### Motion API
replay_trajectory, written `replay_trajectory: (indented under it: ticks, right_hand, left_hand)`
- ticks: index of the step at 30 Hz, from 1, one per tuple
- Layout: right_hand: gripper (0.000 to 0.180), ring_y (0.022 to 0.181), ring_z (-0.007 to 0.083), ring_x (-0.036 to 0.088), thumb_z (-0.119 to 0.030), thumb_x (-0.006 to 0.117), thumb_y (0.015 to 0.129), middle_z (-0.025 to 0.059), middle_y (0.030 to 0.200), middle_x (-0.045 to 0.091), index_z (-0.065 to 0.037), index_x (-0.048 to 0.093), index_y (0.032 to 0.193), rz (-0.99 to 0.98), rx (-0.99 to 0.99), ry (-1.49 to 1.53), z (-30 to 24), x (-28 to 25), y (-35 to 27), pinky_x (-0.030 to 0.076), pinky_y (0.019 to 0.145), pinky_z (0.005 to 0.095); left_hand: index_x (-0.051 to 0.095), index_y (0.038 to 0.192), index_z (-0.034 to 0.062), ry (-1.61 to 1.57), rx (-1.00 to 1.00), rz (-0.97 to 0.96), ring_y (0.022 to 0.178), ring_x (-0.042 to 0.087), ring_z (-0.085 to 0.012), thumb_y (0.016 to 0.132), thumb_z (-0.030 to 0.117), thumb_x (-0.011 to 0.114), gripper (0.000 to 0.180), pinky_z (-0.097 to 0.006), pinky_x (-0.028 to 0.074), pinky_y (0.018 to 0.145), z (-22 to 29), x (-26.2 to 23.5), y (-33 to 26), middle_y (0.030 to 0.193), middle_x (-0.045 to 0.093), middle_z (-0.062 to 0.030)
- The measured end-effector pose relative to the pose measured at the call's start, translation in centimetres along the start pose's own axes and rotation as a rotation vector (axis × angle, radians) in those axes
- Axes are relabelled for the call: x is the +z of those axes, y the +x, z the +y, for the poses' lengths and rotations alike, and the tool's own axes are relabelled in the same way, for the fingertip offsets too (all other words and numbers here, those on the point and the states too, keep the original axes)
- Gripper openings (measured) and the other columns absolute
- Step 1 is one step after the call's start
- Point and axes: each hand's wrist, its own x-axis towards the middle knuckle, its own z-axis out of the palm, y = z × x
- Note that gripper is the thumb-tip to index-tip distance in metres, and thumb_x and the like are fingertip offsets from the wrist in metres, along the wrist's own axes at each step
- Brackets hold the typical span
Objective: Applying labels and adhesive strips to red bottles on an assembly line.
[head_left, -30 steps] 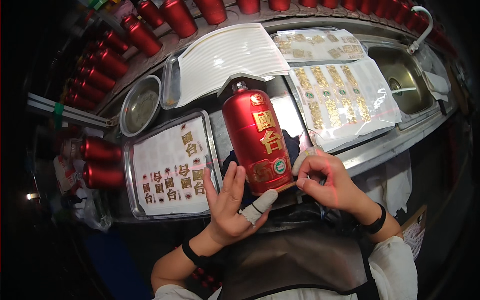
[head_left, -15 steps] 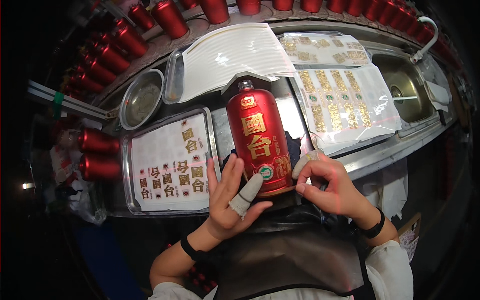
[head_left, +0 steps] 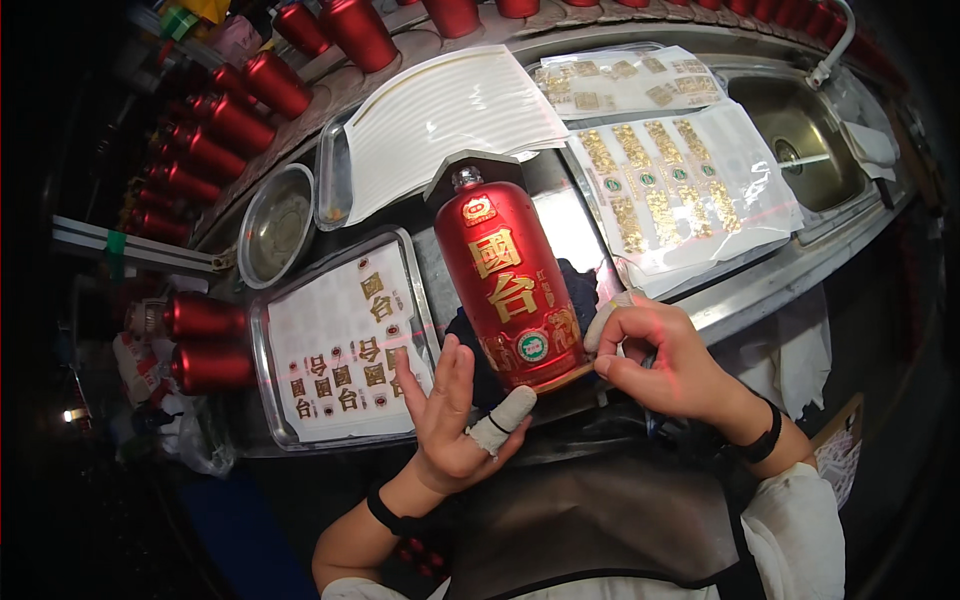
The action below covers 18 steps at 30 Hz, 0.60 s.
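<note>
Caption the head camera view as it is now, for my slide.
Left hand and right hand flank the base of a red bottle beside a tray of gold decals.

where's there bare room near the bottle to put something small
The barest patch is shiny counter right of the big red bottle, bordered by the nearer gold sticker sheet and dark cloth. A narrower strip lies between the bottle and the left sticker tray. Crowded: the bottle's base, by the left hand and right hand, and the rear row of red bottles.
</note>
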Motion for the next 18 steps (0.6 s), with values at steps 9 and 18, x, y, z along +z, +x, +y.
replay_trajectory:
  ticks: [9,18]
  right_hand:
    - [0.009,0.064,0.0075,0.045,-0.009,0.070,0.081,0.0009,0.078,0.055,-0.004,0.062,0.080,-0.015,0.014,-0.061,0.1,0.7,0.2,0.036,0.056,0.0239]
    - [0.011,0.065,0.0104,0.046,-0.012,0.072,0.080,0.0032,0.080,0.056,-0.005,0.063,0.082,-0.056,-0.039,-0.080,-0.4,0.4,0.1,0.037,0.056,0.0254]
  left_hand:
    - [0.076,0.109,0.0245,0.162,0.094,0.008,0.134,0.044,-0.0500,0.073,0.025,0.076,0.036,-0.072,0.013,0.110,2.0,0.1,5.1,0.143,0.050,-0.0231]
    - [0.057,0.135,0.0031,-0.115,-0.119,0.097,0.139,0.039,-0.0471,0.072,0.026,0.086,0.073,-0.067,0.018,0.111,0.1,0.7,3.0,0.148,0.044,-0.0266]
